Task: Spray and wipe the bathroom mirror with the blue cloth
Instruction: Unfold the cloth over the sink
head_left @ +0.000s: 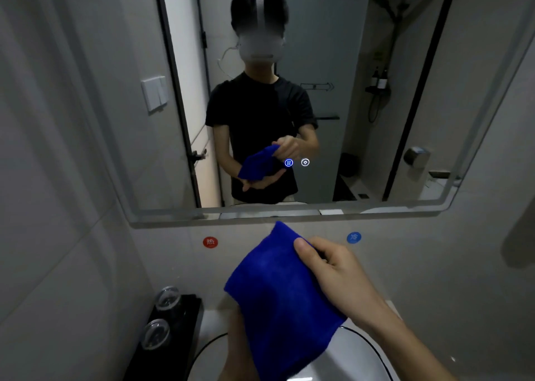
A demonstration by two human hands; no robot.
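Observation:
A folded blue cloth (278, 291) is held in front of me, below the bathroom mirror (333, 47). My right hand (333, 270) pinches its upper right edge with thumb on top. My left hand (240, 348) lies under the cloth, mostly hidden by it, palm up as the reflection shows. The mirror fills the upper half of the view and reflects a person in a black T-shirt holding the cloth. Two lit touch icons glow near the mirror's lower middle. No spray bottle is in view.
A white basin (356, 348) sits below the hands. At the lower left a black tray (188, 317) holds two upturned glasses (168, 298). Red (210, 242) and blue (353, 237) round stickers mark the tiled wall under the mirror.

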